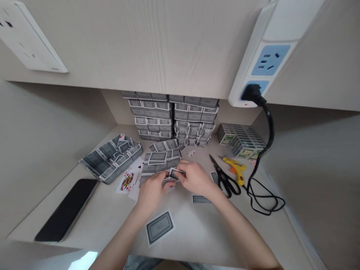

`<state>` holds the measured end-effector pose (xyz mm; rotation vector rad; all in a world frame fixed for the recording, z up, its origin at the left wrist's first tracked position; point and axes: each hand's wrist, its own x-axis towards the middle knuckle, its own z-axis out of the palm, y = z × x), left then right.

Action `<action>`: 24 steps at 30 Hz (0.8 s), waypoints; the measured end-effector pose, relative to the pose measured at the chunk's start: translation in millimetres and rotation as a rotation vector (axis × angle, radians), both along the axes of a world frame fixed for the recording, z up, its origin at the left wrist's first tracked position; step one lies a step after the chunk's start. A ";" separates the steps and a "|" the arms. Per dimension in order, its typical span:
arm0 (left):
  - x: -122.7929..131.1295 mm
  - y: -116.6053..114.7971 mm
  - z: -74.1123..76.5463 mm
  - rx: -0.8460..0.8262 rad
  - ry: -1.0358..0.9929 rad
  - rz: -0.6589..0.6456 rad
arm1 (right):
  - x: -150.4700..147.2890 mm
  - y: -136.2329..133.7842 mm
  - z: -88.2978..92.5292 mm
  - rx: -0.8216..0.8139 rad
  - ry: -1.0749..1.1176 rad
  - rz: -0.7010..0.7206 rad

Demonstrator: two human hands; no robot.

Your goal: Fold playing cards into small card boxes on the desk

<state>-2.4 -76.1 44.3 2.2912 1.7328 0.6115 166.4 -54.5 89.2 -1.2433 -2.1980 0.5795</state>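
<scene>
Both hands meet over the desk around a small playing card piece with a grey patterned back, which looks folded or cut. My left hand pinches its left side, and my right hand grips its right side. Just behind the fingers lies a flat panel of joined grey-backed cards, partly covered by my hands. Face-up cards, one a red-suit picture card, lie left of my left hand. A single card rests face down near the front, and another card lies under my right wrist.
Black scissors and a yellow glue gun lie at right, with a black cable running to a power strip. Card-built boxes stack at the back. An open card box and a black phone sit left; packed decks stand back right.
</scene>
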 end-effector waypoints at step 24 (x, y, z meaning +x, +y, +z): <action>-9.9 44.1 -50.7 0.179 -0.311 -0.107 | 10.9 4.4 -6.7 -0.519 -0.003 0.048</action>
